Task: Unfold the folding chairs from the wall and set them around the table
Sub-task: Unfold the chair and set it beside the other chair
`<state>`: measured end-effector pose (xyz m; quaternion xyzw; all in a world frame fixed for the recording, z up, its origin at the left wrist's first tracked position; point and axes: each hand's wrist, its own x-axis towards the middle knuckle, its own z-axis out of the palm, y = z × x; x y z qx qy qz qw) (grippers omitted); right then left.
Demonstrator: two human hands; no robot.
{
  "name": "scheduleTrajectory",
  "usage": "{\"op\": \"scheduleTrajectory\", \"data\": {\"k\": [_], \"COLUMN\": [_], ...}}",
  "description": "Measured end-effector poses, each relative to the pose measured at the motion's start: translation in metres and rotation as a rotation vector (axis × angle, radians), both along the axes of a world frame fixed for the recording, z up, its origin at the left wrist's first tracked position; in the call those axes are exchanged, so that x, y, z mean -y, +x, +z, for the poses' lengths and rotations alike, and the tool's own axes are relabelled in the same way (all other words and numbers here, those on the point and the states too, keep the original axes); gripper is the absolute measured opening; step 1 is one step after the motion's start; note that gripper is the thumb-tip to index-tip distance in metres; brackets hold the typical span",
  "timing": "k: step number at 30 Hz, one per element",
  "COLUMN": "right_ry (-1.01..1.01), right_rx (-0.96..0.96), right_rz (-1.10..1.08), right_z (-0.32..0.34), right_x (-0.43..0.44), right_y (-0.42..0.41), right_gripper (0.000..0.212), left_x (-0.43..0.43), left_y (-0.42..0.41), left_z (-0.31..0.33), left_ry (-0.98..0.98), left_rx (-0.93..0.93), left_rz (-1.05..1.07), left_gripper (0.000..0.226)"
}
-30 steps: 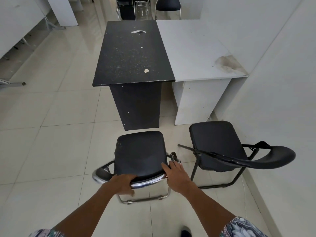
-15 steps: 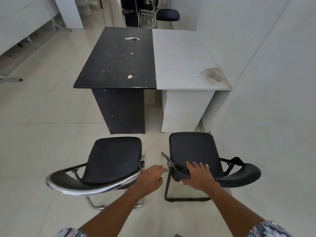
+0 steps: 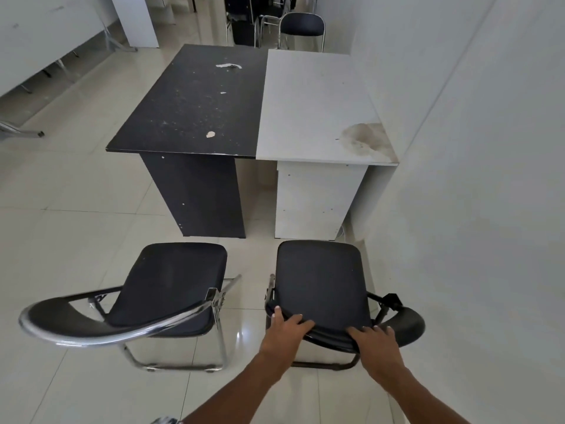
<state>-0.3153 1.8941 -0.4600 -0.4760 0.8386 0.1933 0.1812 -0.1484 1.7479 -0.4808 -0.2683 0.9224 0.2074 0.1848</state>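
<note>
On the left: the left hand [image 3: 286, 328] is curled over the near rim of the black-framed chair [image 3: 321, 283], fingers wrapped onto the backrest edge at its left end, holding it.
On the right: the right hand [image 3: 377, 344] grasps the same rim further along, fingers bent over the edge and touching the padding.
Chair being held: unfolded, seat flat, standing on the floor [image 3: 61, 240] just in front of the white worktop [image 3: 315, 105], close beside the wall [image 3: 474, 148]. Its curved black backrest sweeps out to the right past the right hand.
Other chair: the chrome-framed chair [image 3: 171, 280] also stands unfolded, just left of the held one and apart from it, neither hand touching it. It faces the black worktop [image 3: 189, 102], with its shiny tube backrest arcing out to the left.
Worktops: black and white tops butt together side by side. The black one is speckled and chipped, and the white one carries a brownish stain at its near right corner.
Far end: a third chair [image 3: 301, 24], dark-padded with a metal frame, stands beyond the white worktop.
</note>
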Motion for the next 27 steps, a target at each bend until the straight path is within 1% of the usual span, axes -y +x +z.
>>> {"op": "scheduleTrajectory", "data": {"k": [3,6,10,13,20,22,24,26,27], "right_ry": [-0.01,-0.007,-0.011,0.016,0.044,0.06,0.142,0.242,0.255], "right_rx": [-0.006,0.022,0.034,0.034,0.02,0.023,0.076,0.217,0.322], "right_rz": [0.021,0.018,0.003,-0.019,-0.073,-0.08,-0.118,-0.199,-0.227], "right_z": [-0.001,-0.003,-0.002,-0.001,0.0,-0.001,0.0,0.008,0.013], "right_x": [-0.013,-0.024,-0.034,-0.033,-0.031,-0.032,-0.024,-0.006,0.008], "right_y": [-0.003,-0.005,-0.008,-0.004,0.01,0.011,0.011,0.012,0.017], "right_gripper": [0.058,0.056,0.061,0.065,0.069,0.067,0.063,0.062,0.066], "left_x": [-0.009,-0.023,-0.033,-0.035,-0.03,-0.025,-0.016,-0.001,0.009], "left_y": [0.001,0.003,-0.001,0.001,0.008,0.01,0.019,0.038,0.052], "left_z": [-0.002,-0.008,-0.004,-0.005,-0.004,0.0,0.007,0.014,0.017], "left_ry": [0.033,0.061,0.073,0.065,0.071,0.102,0.182,0.246,0.241], "left_rx": [0.004,0.003,0.025,0.002,-0.04,-0.069,-0.126,-0.191,-0.209], "left_rz": [-0.018,-0.023,0.009,0.029,0.019,0.008,0.0,0.036,0.071], "left_gripper": [0.083,0.085,0.087,0.087,0.08,0.07,0.058,0.052,0.052]}}
